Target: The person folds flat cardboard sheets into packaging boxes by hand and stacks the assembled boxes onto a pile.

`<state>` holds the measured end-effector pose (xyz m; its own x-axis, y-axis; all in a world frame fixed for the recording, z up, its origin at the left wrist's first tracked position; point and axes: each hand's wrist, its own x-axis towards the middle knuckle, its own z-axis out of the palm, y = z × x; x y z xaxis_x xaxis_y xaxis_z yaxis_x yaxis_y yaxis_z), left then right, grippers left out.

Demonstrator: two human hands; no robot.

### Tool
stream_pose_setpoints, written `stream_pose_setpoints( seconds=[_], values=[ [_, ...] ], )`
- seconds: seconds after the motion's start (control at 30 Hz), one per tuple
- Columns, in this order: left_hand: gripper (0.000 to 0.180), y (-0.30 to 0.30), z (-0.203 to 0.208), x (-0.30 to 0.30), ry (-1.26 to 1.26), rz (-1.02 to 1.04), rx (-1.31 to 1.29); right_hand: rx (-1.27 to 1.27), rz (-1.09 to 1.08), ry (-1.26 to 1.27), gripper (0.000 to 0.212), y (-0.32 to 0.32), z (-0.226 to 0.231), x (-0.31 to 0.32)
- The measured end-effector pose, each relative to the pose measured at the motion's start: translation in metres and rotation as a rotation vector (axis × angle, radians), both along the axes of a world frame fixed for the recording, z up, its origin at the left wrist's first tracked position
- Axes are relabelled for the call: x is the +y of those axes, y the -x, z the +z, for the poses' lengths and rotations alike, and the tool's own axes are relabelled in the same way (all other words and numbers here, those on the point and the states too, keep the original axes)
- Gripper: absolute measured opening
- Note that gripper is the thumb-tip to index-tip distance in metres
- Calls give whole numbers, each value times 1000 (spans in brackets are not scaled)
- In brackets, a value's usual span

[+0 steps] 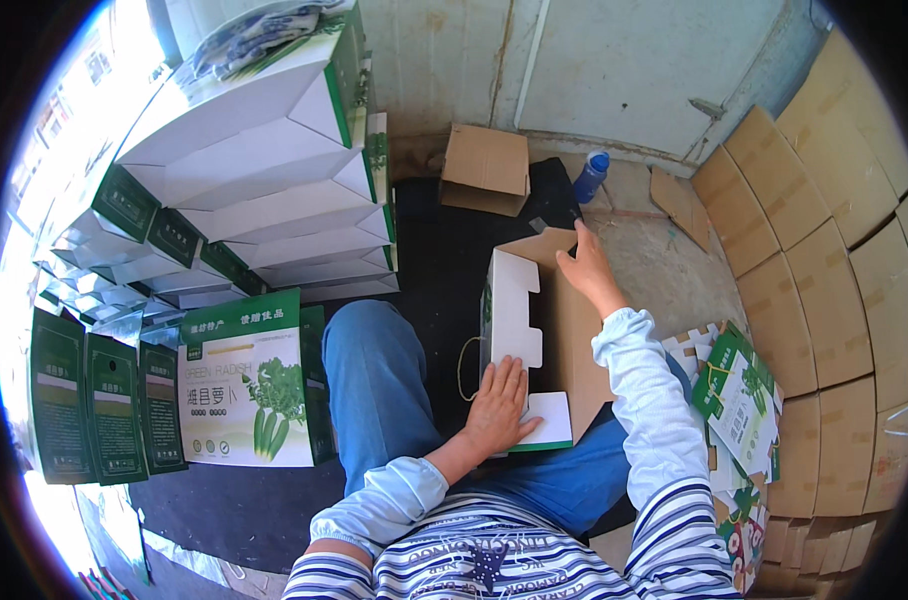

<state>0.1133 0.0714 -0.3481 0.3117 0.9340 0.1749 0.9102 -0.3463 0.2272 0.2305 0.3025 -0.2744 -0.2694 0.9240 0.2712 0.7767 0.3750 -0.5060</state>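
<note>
Between my knees stands a carton [514, 300] with its top open, white-and-green outside and plain brown inside. White notched flaps rise along its left side and a white flap lies at the near end. My left hand [494, 405] rests flat on the near-left flaps, fingers stretched out. My right hand [589, 272] is at the far right edge of the carton's brown panel, thumb and index finger spread and touching the cardboard; its other fingers are partly hidden. A thin cord handle [464, 370] loops out from the carton's left side.
Stacked white-and-green cartons [264, 170] rise at left, with printed cartons [244, 390] standing before them. Brown cardboard boxes [824, 270] form a wall at right, beside flat printed sheets [739, 400]. Ahead are a small brown box [484, 165] and a blue bottle [591, 178].
</note>
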Motion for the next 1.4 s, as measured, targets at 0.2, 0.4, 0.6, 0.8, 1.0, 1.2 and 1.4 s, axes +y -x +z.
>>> stream_pose_setpoints(
  seconds=[0.2,0.4,0.6,0.8,1.0,1.2,1.4],
  values=[
    [67,0,0,-3,23,1,-3,-523,256,129,32,-16,14,1],
    [60,-7,-2,-6,20,-21,-55,-720,306,128,24,-20,20,-4],
    [67,-33,12,-15,49,16,-221,-1136,349,49,23,-3,22,-5],
    [88,-51,22,-13,132,17,-119,-1243,302,-15,22,2,4,-1],
    [77,-69,18,-8,219,48,-146,-1109,263,113,24,9,19,-6],
    [60,-67,18,-17,258,36,-189,-1115,199,215,24,-11,18,-4],
    [44,-5,24,-21,203,-54,-251,-723,67,418,33,-33,47,-8]
  ],
)
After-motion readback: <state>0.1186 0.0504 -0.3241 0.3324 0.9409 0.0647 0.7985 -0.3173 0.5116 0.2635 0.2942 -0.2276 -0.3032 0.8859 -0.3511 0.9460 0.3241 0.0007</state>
